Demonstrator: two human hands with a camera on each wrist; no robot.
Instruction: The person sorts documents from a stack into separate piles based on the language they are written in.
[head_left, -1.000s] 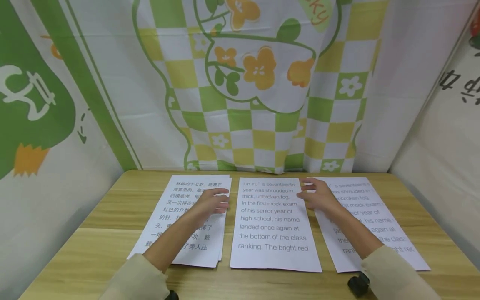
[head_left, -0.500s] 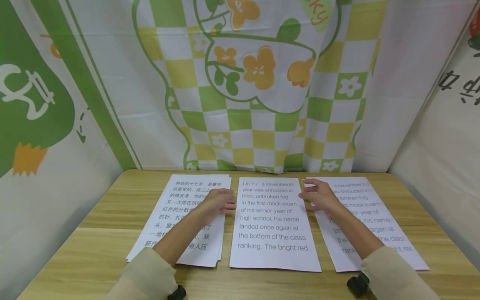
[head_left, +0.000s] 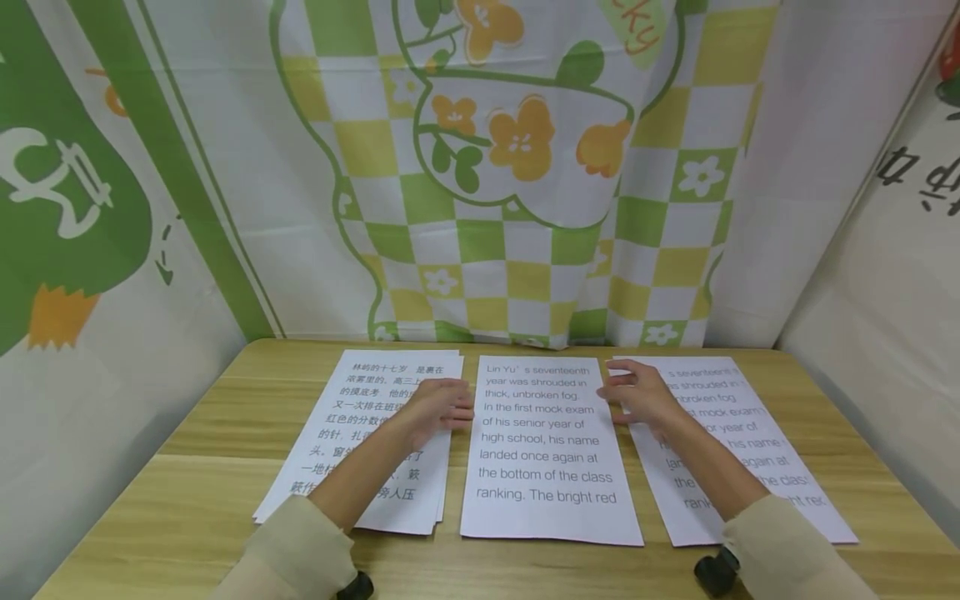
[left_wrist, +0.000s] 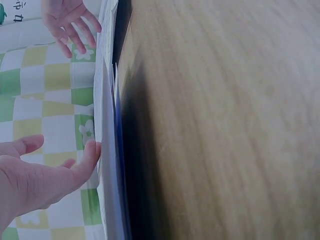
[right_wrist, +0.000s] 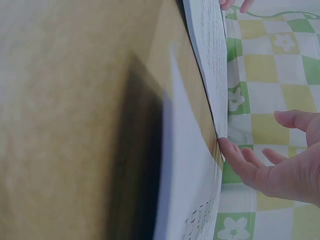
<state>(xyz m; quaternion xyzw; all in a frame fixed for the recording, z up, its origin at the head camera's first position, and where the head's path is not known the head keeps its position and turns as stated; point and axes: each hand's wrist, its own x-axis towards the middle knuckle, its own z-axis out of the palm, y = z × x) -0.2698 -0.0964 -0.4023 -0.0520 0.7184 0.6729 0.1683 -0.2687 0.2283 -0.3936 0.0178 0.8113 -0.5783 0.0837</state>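
Note:
Three white paper stacks lie side by side on a wooden table. The middle stack [head_left: 543,442] carries large English print; my hands flank its far half. My left hand [head_left: 435,408] reaches over the left stack [head_left: 375,383], which bears Chinese characters, its fingertips near the middle stack's left edge. Over the right stack [head_left: 738,442], also in English, is my right hand [head_left: 639,393], fingertips by the middle stack's right edge. The left wrist view has the left hand [left_wrist: 45,182] with fingers loosely extended; the right hand [right_wrist: 280,170] looks the same in its own wrist view. Neither hand grips anything.
The wooden table [head_left: 195,483] has its back edge against a white cloth [head_left: 510,242] with green and yellow checks and flowers. Printed panels [head_left: 90,333] stand at both sides. A black strap [head_left: 716,571] shows near the right sleeve.
My left hand has moved right, from over the left stack to the middle stack's left edge, mostly in the first half second. The right hand has shifted only slightly. The paper stacks look unmoved.

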